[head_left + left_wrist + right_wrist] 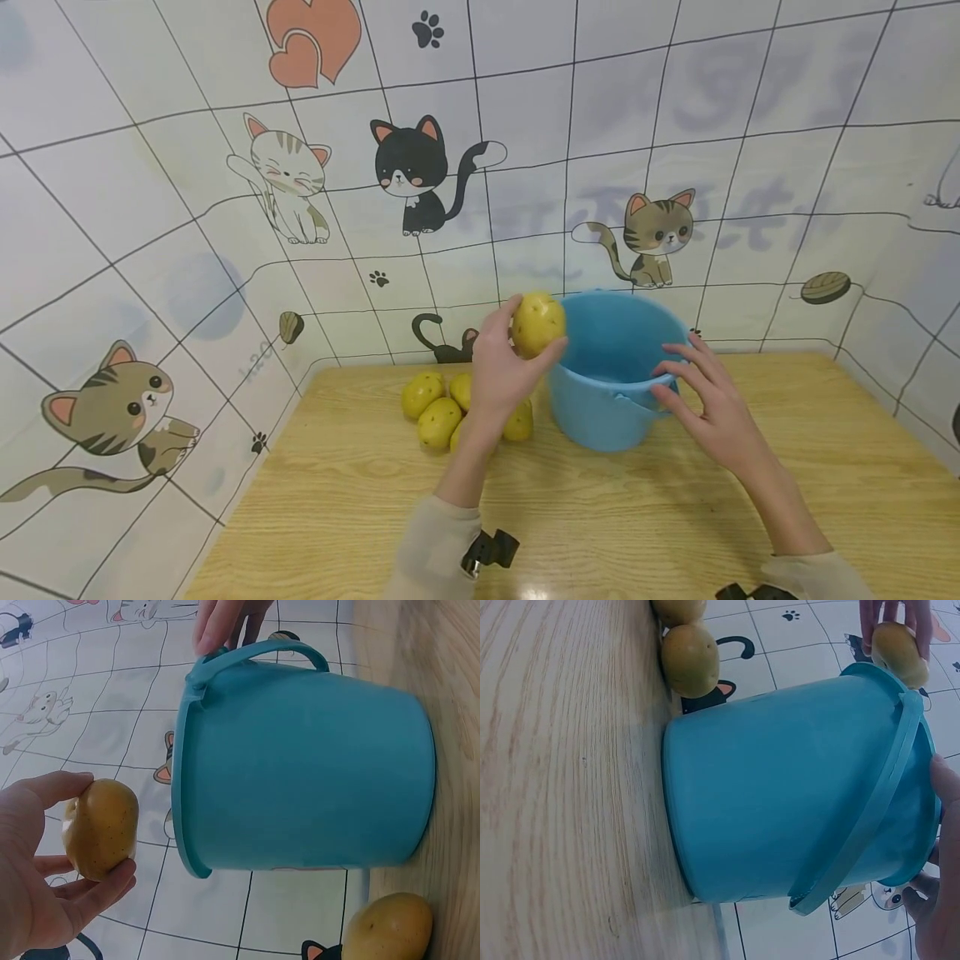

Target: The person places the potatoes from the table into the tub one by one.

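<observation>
My left hand (501, 367) holds a yellow potato (538, 323) between fingers and thumb, just beside the left rim of a blue bucket (603, 408). In the left wrist view the potato (103, 829) is level with the bucket's mouth and apart from it. At the bucket's right rim is my right hand (712, 408), its fingers spread over the edge. The right wrist view has the thumb (946, 784) at the near side of the rim and other fingers farther round. Several potatoes (438, 422) lie grouped left of the bucket, partly hidden by my left forearm.
The bucket stands upright on a wood-grain table (585, 517), close to the back wall. Its handle (870, 817) hangs down on the outer side. Tile-patterned walls (525, 183) with cartoon cats enclose the table at the back and sides.
</observation>
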A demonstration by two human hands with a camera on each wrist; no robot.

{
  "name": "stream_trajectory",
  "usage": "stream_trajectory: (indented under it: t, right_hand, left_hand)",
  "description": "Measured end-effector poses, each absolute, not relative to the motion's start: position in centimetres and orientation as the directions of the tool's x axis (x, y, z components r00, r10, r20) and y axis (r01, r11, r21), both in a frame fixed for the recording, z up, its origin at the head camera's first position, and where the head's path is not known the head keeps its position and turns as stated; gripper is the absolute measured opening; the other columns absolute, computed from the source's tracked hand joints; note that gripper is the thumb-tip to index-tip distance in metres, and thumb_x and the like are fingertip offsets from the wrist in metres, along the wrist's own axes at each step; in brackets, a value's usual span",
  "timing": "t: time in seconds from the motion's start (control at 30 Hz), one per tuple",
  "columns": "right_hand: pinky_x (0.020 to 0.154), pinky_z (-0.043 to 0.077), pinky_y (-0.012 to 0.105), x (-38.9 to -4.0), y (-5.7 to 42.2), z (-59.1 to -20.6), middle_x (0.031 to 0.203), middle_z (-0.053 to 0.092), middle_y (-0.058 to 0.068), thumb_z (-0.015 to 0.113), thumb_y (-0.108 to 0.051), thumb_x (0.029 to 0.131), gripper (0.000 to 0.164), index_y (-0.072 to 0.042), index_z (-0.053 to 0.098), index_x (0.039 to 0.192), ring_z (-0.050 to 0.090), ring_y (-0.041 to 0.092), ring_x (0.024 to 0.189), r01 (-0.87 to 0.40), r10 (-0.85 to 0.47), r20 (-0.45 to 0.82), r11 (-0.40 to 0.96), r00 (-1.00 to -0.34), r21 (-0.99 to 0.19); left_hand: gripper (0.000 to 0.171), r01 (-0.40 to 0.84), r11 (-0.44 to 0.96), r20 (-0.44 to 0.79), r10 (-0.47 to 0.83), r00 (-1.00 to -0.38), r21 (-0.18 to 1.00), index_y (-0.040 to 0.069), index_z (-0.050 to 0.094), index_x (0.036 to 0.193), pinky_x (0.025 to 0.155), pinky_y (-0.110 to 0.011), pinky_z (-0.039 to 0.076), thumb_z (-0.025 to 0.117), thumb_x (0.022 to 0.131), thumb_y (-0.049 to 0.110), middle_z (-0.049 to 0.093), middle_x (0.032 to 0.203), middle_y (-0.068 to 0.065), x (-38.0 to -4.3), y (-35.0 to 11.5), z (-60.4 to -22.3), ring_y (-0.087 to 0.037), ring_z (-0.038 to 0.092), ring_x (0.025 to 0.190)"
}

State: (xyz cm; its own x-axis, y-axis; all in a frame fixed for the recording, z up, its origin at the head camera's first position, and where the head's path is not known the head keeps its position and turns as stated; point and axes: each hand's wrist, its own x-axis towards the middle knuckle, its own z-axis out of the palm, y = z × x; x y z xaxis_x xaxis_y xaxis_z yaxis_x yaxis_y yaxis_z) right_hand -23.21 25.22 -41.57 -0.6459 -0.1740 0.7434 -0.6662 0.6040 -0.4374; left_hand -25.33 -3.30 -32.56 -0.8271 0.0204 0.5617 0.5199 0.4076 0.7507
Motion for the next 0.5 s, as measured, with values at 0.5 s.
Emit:
stream_trajectory:
  t: [0.5]
  right_hand:
    - [0.114,0.016,0.072,-23.0,25.1,-41.5,0.139,0.054,0.017,0.073,-0.004,0.089,0.024,-0.018,0.067,0.109,0.018,0.036,0.151,-0.658,-0.167,0.732,0.598,-0.661,-0.458]
  left_hand:
    - [0.073,0.481,0.419,0.501,0.071,-0.863,0.77,0.011,0.054,0.144,0.078,-0.031,0.056,0.083,0.082,0.036,0.058,0.135,-0.008,-25.7,-0.3,-32.6,-0.021,0.058,0.105]
